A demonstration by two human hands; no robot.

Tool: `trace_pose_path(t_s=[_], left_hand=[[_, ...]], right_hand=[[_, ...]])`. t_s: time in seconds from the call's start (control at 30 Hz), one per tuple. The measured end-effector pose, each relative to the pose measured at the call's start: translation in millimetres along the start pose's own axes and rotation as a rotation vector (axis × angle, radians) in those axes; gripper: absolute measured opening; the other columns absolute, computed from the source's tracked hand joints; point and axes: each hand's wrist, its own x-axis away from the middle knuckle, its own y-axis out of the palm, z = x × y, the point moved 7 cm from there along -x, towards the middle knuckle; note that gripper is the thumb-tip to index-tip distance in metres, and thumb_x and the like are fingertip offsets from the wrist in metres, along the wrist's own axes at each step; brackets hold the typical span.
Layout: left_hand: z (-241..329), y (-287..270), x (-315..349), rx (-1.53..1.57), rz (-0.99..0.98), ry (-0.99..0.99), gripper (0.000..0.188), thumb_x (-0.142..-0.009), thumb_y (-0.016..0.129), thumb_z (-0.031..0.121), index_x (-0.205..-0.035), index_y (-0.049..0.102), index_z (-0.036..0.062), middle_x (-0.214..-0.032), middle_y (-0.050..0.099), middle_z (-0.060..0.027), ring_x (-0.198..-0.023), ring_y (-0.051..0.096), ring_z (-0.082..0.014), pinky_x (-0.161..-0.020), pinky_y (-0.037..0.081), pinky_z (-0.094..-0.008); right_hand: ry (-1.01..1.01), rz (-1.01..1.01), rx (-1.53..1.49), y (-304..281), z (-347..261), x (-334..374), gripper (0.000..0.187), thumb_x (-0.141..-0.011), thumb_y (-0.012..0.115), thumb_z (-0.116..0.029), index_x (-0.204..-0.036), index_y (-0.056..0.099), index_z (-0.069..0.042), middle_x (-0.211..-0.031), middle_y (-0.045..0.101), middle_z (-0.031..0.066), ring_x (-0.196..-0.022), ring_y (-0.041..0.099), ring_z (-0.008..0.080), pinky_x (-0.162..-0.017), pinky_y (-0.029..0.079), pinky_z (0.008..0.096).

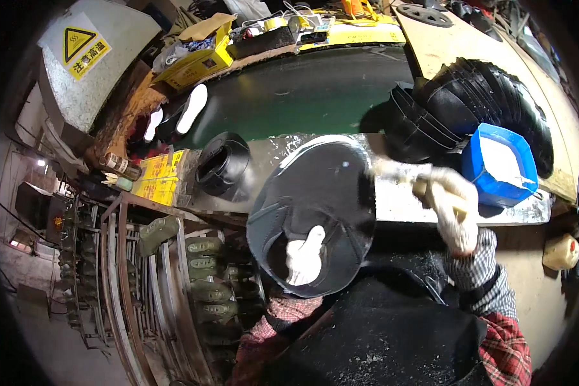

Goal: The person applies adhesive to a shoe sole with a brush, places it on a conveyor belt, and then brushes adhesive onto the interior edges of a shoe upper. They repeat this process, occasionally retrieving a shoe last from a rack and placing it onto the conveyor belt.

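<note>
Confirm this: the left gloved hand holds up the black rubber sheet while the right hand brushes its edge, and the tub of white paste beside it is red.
Wrong on colour: the head view shows the tub is blue. The left hand does hold the black sheet, and the right hand brushes its edge.

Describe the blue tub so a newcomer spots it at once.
Start at the green conveyor belt, then go right to the stack of black rubber pieces. The blue tub sits just before that stack, beside the gloved right hand; it alone is bright blue with white contents.
</note>
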Motion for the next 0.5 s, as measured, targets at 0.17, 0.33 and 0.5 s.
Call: trace_pose_path(t_s=[0.17,0.33,0.5], left_hand=[[19.8,21.7,2.9,0.01,-0.079,0.105,0.028,-0.095,0.06,0.026,-0.081,0.068,0.0044,-0.058,0.055,-0.0024,-0.05,0.053,-0.0149,-0.05,0.044,-0.0281],[29.0,20.7,-17.1,0.118,-0.167,0.085,0.029,-0.098,0.057,0.026,-0.08,0.066,0.0042,-0.06,0.057,-0.0021,-0.051,0.053,-0.0133,-0.051,0.045,-0.0249],[34.4,-4.4,-52.1,0.133,-0.251,0.051,0.031,-0.1,0.054,0.025,-0.08,0.065,0.004,-0.063,0.058,-0.0019,-0.052,0.054,-0.0117,-0.052,0.046,-0.0218]], right_hand=[[-0.481,-0.542,0.377,120.3,-94.2,-22.6,0.03,-0.092,0.059,-0.027,-0.106,0.068,-0.002,-0.079,0.066,0.014,-0.071,0.067,0.0233,-0.064,0.053,0.0323],[-0.75,-0.521,0.098,129.5,-101.2,33.8,0.029,-0.088,0.067,-0.027,-0.105,0.067,-0.004,-0.081,0.068,0.01,-0.068,0.065,0.0264,-0.062,0.054,0.0344],[-0.388,-0.89,-0.031,84.1,-73.5,51.1,0.027,-0.087,0.07,-0.019,-0.108,0.065,-0.001,-0.097,0.07,0.0148,-0.081,0.07,0.027,-0.074,0.057,0.0353]])
